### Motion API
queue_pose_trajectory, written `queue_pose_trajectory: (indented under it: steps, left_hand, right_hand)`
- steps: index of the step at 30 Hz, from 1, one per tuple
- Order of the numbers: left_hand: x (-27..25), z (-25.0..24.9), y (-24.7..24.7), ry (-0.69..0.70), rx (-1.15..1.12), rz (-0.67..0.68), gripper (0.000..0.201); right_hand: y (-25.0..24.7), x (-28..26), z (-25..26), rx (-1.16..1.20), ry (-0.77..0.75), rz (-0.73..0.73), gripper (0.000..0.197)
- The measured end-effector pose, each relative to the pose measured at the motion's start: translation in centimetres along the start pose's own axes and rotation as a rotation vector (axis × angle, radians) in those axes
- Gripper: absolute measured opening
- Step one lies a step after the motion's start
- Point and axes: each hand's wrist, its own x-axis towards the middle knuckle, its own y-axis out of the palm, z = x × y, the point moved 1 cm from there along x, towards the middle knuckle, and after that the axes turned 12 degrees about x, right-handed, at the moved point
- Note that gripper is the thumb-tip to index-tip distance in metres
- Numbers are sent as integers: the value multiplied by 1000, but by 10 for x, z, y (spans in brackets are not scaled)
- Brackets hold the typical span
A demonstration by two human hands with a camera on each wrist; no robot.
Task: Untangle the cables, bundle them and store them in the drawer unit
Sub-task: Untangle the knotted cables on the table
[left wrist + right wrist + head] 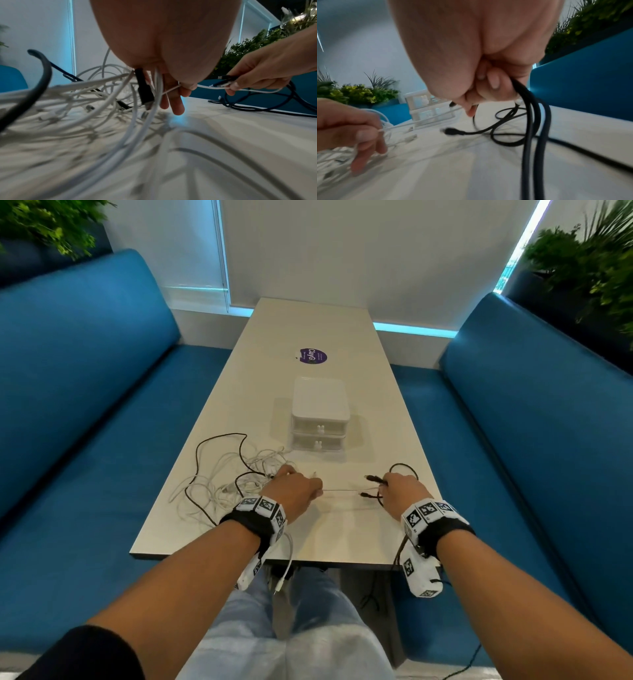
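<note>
A tangle of white and black cables (pixel 226 477) lies on the white table (pixel 342 535), left of centre. My left hand (pixel 296 489) sits at the tangle's right edge and pinches a thin white cable (pixel 340 490) that runs taut across to my right hand (pixel 399 487). In the left wrist view the left hand (pixel 181 88) also grips thicker white strands and a black plug (pixel 145 93). My right hand (pixel 481 94) grips loops of a black cable (pixel 530 121) together with the white cable's end. The white two-drawer unit (pixel 320 414) stands behind, both drawers closed.
A round purple sticker (pixel 312 356) lies on the table beyond the drawer unit. Blue bench seats (pixel 85 405) flank the table on both sides, with plants behind them. Black cable (pixel 400 546) hangs over the table's near edge by my right wrist.
</note>
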Motion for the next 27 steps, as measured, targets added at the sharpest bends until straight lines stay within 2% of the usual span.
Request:
queue_pose_trajectory:
  steps: [3, 6, 9, 12, 15, 18, 22, 27]
  left_hand:
    - [-1, -9, -2, -30, -16, 13, 20]
    - [-4, -14, -2, -36, 10, 31, 21]
    - [-1, -16, -3, -28, 2, -1, 14]
    - [1, -22, -14, 26, -10, -27, 19]
    - [-1, -25, -22, 40, 10, -66, 19]
    - [1, -23, -13, 15, 3, -47, 17]
    - [2, -13, -10, -15, -33, -12, 26]
    - [1, -11, -13, 8, 4, -86, 25]
  right_hand:
    - [4, -2, 9, 92, -23, -68, 27]
    - [10, -6, 24, 167, -131, -100, 26]
    - [16, -13, 44, 193, -262, -15, 29]
    - [23, -17, 57, 163, -332, 108, 30]
    - [26, -17, 55, 185, -303, 138, 29]
    - [26, -16, 47, 167, -289, 128, 23]
    - [16, -10, 30, 96, -226, 56, 21]
    - [4, -5, 9, -75, -123, -59, 23]
